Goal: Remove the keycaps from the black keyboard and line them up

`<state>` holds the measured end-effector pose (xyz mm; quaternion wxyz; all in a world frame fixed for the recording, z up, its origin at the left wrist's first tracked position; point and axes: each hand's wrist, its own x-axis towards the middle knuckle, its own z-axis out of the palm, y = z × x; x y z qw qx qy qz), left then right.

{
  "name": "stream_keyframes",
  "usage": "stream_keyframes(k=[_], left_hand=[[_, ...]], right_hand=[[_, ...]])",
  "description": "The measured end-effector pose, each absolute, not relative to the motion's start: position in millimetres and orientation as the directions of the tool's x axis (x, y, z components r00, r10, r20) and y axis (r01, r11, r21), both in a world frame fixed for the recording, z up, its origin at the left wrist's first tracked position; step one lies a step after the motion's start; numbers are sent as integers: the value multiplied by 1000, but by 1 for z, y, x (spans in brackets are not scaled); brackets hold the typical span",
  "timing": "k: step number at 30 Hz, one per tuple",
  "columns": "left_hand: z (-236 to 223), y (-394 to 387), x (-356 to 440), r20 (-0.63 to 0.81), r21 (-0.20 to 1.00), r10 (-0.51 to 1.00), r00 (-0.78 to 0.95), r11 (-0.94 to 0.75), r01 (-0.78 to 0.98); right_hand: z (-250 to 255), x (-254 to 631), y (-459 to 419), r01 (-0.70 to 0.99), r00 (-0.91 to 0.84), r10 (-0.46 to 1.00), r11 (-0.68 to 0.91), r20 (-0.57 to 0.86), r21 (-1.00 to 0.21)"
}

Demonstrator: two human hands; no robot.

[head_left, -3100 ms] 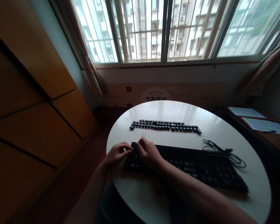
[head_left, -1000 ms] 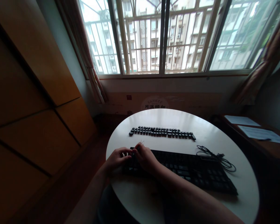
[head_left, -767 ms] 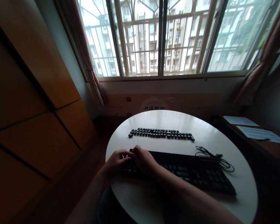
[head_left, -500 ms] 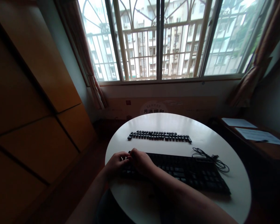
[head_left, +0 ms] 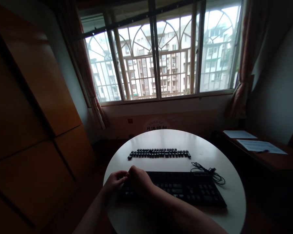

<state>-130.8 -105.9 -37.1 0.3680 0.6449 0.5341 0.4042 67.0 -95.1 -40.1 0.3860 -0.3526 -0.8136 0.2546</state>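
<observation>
A black keyboard [head_left: 178,187] lies on the round white table [head_left: 207,214], with several of its keycaps off. Over its left end, my two hands meet at the fingertips. My left hand [head_left: 114,181] is closed, thumb and fingers pinched beside the other hand. Curled with its back towards me, my right hand [head_left: 139,180] hides its own fingertips. Anything held between the hands is too small or covered to make out. Behind the keyboard, loose black keycaps [head_left: 160,152] stand in neat rows.
The keyboard's coiled black cable [head_left: 216,178] rests at its back right corner. To the right, a brown desk [head_left: 263,159] carries paper sheets [head_left: 261,146] and a dark pen. An orange-brown cabinet [head_left: 65,149] stands at left, and a barred window [head_left: 158,65] is ahead.
The view has tilted upward and turned slightly right, so the table sits lower and further left. My hands keep nearly the same pose over the keyboard's left end.
</observation>
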Motion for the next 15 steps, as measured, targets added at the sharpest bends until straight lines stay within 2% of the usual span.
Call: stream_keyframes(k=[7,11,15], left_hand=[[-33,-110,-133,119,936,991,-56,-93,339],[-39,-103,-139,123,940,991,-47,-102,325],[-40,-100,-141,119,949,992,-32,-104,299]], right_hand=[[-42,68,-92,313,-399,771,623,496,-717],[-39,67,-89,299,-347,785,611,513,-733],[-11,74,-94,314,-303,771,636,560,-705]])
